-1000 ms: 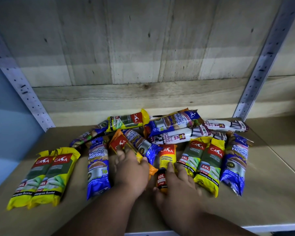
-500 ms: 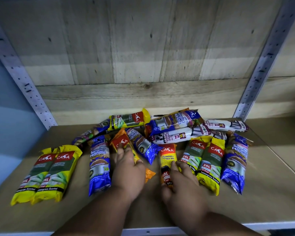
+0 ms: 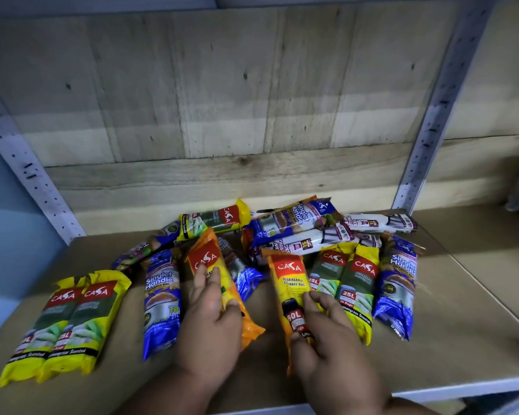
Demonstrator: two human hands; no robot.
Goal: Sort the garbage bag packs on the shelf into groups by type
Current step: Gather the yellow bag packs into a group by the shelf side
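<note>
Head view looks down on a wooden shelf (image 3: 432, 354) strewn with garbage bag packs, and everything below is placed relative to the orange 60L pack (image 3: 291, 292) near the front middle. The right hand (image 3: 333, 351) has its fingers curled round the lower end of that pack, thumb on one edge and fingertips on the other, so it is gripped, not merely touched. Just left of it, the left hand (image 3: 210, 327) closes over a second orange pack (image 3: 213, 274), fingers wrapped across its middle. Both read "CASA" in a red panel; the right-hand one adds "Degradable Garbage Bag" and "60L". Immediately right of the 60L pack lie two yellow 25L packs (image 3: 346, 292), marked "CASA", "25L" and "Lemongrass Scented", and beyond them a blue Singlet Handle pack (image 3: 397, 286). Further left, past the left hand, is another blue pack (image 3: 161, 301) reading "Singlet Handle" and "18", then a yellow pair (image 3: 69, 322) well apart at the far left. Behind the 60L pack sits a jumbled heap (image 3: 300, 229) including white drawstring packs. These packs look light and soft, film-wrapped rolls with slick, crinkly skin; a grip across the firm rolled middle should hold better than pinching the loose crimped ends.
</note>
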